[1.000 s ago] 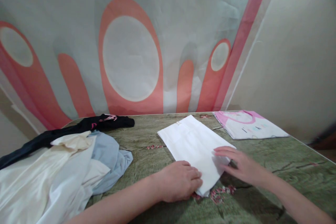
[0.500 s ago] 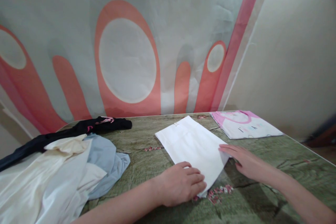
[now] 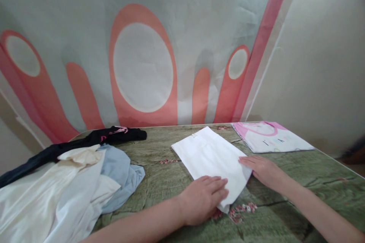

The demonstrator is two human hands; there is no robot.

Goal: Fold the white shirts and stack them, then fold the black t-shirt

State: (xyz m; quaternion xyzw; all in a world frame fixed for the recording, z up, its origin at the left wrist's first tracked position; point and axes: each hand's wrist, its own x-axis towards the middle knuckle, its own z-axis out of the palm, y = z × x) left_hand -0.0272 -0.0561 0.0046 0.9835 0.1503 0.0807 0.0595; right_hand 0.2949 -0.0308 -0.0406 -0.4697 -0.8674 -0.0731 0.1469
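Head view shows the left hand [image 3: 202,201] palm down over the near left edge of a folded white garment [image 3: 212,155], its fingers close together on the fabric; the thumb is hidden, so I cannot tell whether it grips. The right hand [image 3: 265,171] touches the garment's right edge with its fingers on top; its thumb is out of sight too, and whether it pinches cannot be told. The garment lies between the hands, one corner pointing to the far edge of the wood-patterned desk [image 3: 159,190]. Beyond it, to the right, is a folded pink-and-white shirt [image 3: 273,138]. To the left sit loose cream and white clothes [image 3: 37,201], a light blue cloth [image 3: 116,163] beside them and a black garment [image 3: 74,144] behind. A coral-patterned backdrop [image 3: 142,117] rises behind the desk.
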